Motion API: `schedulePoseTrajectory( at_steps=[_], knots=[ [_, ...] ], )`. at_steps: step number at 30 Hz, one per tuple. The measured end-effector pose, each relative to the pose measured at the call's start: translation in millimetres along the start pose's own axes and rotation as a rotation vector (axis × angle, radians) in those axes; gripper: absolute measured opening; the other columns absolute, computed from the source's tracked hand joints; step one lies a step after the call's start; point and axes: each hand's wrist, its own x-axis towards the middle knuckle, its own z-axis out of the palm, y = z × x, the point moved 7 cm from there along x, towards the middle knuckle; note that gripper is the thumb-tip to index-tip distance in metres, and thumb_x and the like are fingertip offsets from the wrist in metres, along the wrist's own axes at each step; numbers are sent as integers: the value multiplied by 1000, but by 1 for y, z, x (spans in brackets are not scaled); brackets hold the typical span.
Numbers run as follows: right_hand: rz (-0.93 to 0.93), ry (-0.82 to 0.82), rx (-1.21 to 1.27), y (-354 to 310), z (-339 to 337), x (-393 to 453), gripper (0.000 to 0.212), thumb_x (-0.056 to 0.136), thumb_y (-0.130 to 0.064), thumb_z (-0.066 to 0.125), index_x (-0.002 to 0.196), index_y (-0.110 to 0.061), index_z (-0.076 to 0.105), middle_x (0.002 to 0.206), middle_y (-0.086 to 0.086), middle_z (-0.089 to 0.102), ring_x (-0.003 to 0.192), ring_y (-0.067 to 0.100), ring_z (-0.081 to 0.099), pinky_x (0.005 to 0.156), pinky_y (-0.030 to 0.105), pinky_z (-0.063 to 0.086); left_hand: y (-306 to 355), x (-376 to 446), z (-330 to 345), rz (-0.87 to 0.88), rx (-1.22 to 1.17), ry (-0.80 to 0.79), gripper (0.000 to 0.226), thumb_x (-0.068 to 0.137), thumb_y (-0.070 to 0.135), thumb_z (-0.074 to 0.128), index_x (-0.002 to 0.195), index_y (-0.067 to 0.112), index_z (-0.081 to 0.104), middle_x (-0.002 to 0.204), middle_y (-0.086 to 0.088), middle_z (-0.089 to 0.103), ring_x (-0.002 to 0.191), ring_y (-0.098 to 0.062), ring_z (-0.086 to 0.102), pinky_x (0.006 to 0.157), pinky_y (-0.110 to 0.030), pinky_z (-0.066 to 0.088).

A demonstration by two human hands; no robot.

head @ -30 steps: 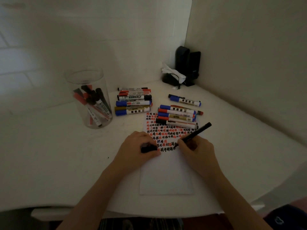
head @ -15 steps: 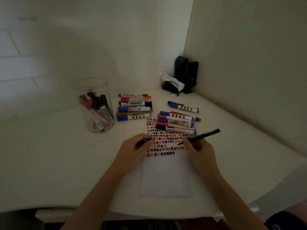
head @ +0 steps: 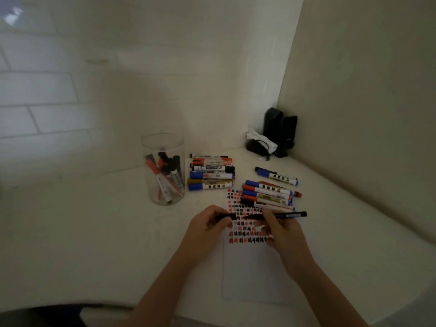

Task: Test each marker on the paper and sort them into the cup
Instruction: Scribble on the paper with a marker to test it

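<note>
both hands up over the paper (head: 254, 274), cap facing pen tip

left hand (head: 207, 228) pinches the black cap (head: 226, 217) in curled fingers; right hand (head: 279, 228) grips the black marker (head: 278, 216) near its front, barrel lying almost level, bare tip pointing left at the cap's mouth (a small gap shows between them); both sit above the rows of red and black test marks on the sheet; clear cup (head: 162, 169) stands well to the left on the white table (head: 94, 232), a handful of red and black markers leaning inside; one stack of markers (head: 211, 172) lies just right of the cup; a second stack (head: 267, 193) rests on the paper's far edge; a lone blue marker (head: 276, 176) lies beyond; black speakers (head: 279, 131) in the corner.
</note>
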Motion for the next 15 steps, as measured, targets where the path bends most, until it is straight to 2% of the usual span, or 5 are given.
schedulePoseTrajectory(
  at_steps=[3, 8, 11, 13, 15],
  knots=[
    [9, 11, -14, 3, 6, 1, 20, 92, -34, 59, 101, -18, 67, 82, 2, 74, 68, 10, 63, 61, 27, 50, 1, 1, 0, -4, -2, 1, 7, 93, 19, 59, 95, 24, 63, 85, 7, 70, 82, -4, 66, 80, -19, 51],
    [-17, -6, -27, 2, 14, 0, 15, 92, -33, 59, 99, -22, 65, 80, -3, 75, 77, 18, 68, 72, 37, 56, 3, 2, 0, 20, 9, -5, 9, 93, 20, 58, 94, 27, 62, 85, 8, 70, 81, -1, 65, 78, -14, 50],
    [-42, -49, -84, 0, 23, -1, 16, 91, -33, 59, 96, -20, 66, 78, -3, 75, 72, 14, 68, 66, 32, 55, 2, 2, 2, 27, 17, -23, 8, 93, 21, 59, 98, 24, 64, 87, 8, 70, 83, -1, 66, 82, -19, 52],
    [-58, -48, -132, 0, 28, -1, 18, 88, -34, 63, 88, -17, 69, 68, -4, 72, 62, 10, 65, 58, 24, 52, 1, 2, 1, 26, 5, -22, 9, 93, 22, 59, 100, 21, 65, 88, 8, 70, 84, -2, 66, 83, -20, 52],
    [-51, -25, -139, 2, 30, 1, 18, 84, -34, 68, 82, -16, 70, 63, -5, 69, 57, 6, 62, 56, 21, 48, 0, 2, 0, 23, -15, -14, 10, 93, 22, 59, 100, 20, 65, 87, 7, 71, 84, -3, 66, 83, -22, 53]
  ],
)
